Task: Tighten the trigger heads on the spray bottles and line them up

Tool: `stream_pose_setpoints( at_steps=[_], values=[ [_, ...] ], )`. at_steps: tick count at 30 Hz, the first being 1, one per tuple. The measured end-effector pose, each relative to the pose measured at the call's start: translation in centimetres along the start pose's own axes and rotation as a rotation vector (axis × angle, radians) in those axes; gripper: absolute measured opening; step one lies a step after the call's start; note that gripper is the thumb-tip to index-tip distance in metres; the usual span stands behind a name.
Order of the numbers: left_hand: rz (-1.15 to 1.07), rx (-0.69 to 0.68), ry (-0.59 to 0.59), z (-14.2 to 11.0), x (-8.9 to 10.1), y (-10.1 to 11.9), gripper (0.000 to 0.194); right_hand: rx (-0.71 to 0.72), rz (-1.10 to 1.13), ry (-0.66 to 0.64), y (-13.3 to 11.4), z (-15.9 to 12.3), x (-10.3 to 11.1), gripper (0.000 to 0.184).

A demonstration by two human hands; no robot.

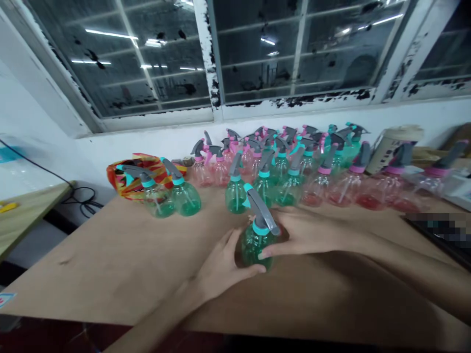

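A clear green spray bottle [253, 245] with a turquoise collar and a grey trigger head is held between both my hands, near the middle of the table. My left hand [224, 267] wraps its lower left side, thumb across the front. From the right, my right hand [294, 230] grips it below the collar, with its far fingers hidden behind the bottle. Just beyond stand a green spray bottle [236, 196] and another green bottle [289, 189]. Two more green bottles, one at the left [158, 201] and its neighbour [187, 198], stand apart from the row.
Several pink spray bottles [340, 191] and green ones line the back of the wooden table [110, 255], below the window. A red-and-yellow bag [128, 181] lies at the back left. A dark flat object [441, 240] is at the right edge; black cables [86, 198] hang beside the left end.
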State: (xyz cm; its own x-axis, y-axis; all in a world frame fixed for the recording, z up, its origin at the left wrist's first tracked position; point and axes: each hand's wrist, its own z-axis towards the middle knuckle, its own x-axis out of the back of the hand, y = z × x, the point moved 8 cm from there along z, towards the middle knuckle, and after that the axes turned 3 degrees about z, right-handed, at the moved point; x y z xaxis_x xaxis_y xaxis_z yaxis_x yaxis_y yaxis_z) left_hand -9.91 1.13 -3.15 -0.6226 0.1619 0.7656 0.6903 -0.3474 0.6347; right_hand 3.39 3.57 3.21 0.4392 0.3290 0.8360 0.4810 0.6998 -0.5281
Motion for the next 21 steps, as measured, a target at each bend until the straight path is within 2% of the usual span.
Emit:
stream_pose_setpoints(
  at_steps=[4,6,13,17,21],
  values=[
    [0.011,-0.05,-0.025,1.6,-2.4,2.3,0.079,-0.163,0.05,0.177,3.2,-3.0,1.6,0.072],
    [0.017,-0.077,-0.02,2.4,-3.4,3.3,0.078,-0.175,0.114,0.266,4.0,-4.1,2.0,0.078],
    [0.062,-0.076,0.024,5.2,-5.7,4.9,0.074,-0.183,0.357,0.588,5.6,-5.3,3.6,0.051],
    [0.077,-0.11,0.017,5.9,-6.0,4.7,0.081,-0.102,0.374,0.682,6.1,-4.8,4.0,0.041],
    [0.131,-0.226,-0.03,6.0,-6.1,3.9,0.083,-0.069,0.426,0.696,6.6,-3.8,3.9,0.035]
  ],
)
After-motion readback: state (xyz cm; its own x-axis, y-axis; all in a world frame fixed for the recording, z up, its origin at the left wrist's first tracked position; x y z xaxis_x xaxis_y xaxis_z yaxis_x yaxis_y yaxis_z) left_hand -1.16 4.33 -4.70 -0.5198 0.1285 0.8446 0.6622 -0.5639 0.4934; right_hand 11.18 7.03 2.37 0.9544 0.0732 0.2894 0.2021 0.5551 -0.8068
